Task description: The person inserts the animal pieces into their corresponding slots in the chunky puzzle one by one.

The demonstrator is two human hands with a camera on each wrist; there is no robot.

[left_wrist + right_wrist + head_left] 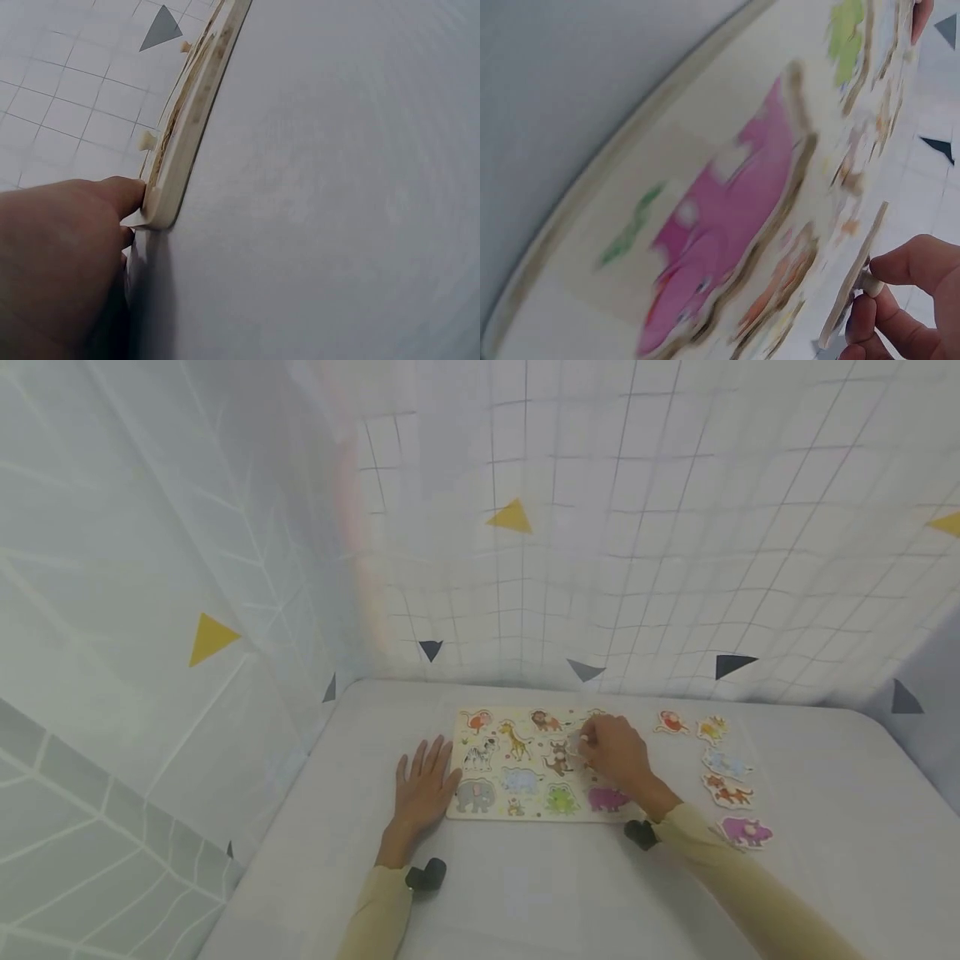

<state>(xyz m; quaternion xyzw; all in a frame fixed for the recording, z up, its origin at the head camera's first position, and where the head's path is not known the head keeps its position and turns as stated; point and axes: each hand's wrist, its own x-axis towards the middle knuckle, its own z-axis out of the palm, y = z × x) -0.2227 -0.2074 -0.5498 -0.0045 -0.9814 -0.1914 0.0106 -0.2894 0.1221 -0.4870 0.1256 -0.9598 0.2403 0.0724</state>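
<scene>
A wooden animal puzzle board point(536, 816) lies on the table with elephant, zebra, giraffe, lion and frog pictures showing. My left hand point(425, 789) rests beside its left side, fingers straight, and the thumb point(124, 195) touches the board's corner. Over the board's right part, my right hand point(618, 756) pinches a puzzle piece point(849, 289) by its small knob point(868, 283). That piece is edge-on in the right wrist view, just above the board, its picture hidden. Close to the right wrist camera is the board's purple hippo slot point(727, 199).
To the right of the board lie loose puzzle pieces in a rough column: a red monkey point(672, 722), a yellowish animal point(712, 728), a blue one point(726, 764), an orange striped one point(727, 792) and a purple hippo point(746, 832). Patterned curtains point(600, 568) hang behind the table.
</scene>
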